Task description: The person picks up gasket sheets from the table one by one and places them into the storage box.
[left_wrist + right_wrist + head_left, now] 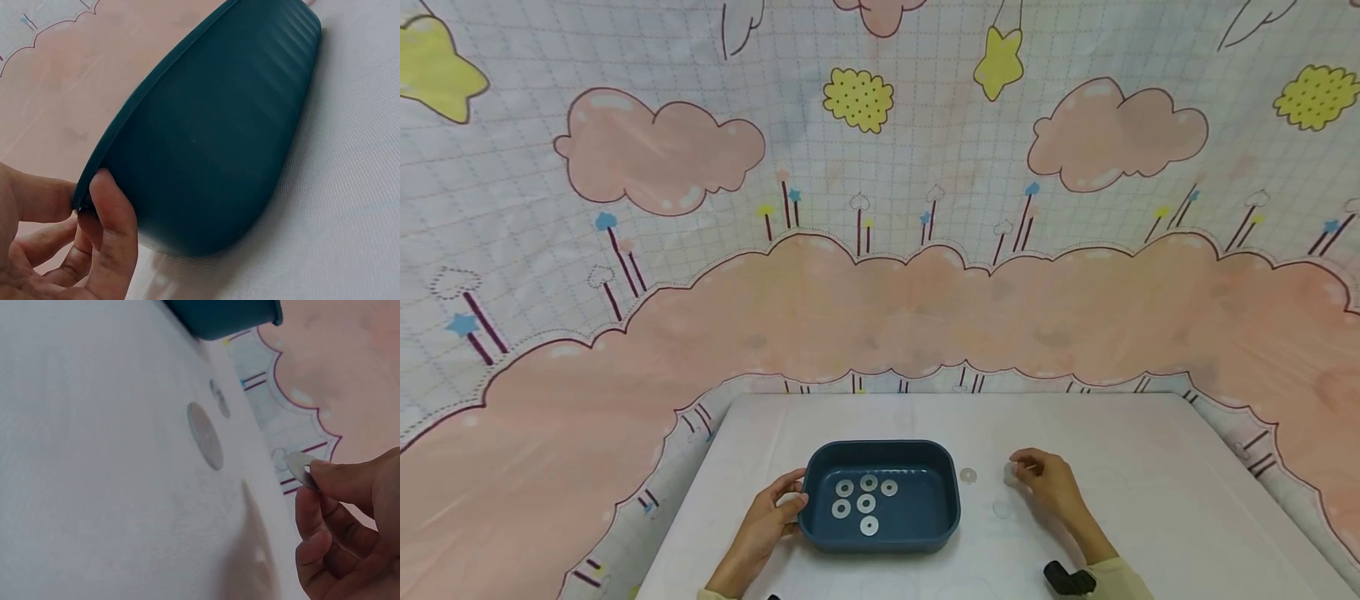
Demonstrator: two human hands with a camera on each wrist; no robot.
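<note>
My left hand (pixel 762 523) grips the left end of a dark blue rectangular tray (pixel 880 546). In the left wrist view, thumb and fingers pinch the tray's rim (pixel 128 115). Inside the tray lie several flat metal washers (pixel 866 511), silvery with small centre holes. To the right of the tray, my right hand (pixel 1054 485) pinches another washer (pixel 299 464) between thumb and fingers, held above the white table. Between that hand and the tray, a washer (pixel 963 476) lies flat. A pale flat disc (pixel 204 437) lies nearer me; no hole shows in it.
The white table (pixel 1195 500) extends to both sides of the tray. Behind it hangs a cloth backdrop (pixel 895 317) with pink clouds and yellow stars. A black strap piece (pixel 1067 579) sits at the right wrist, by a pale yellow sleeve (pixel 1120 581).
</note>
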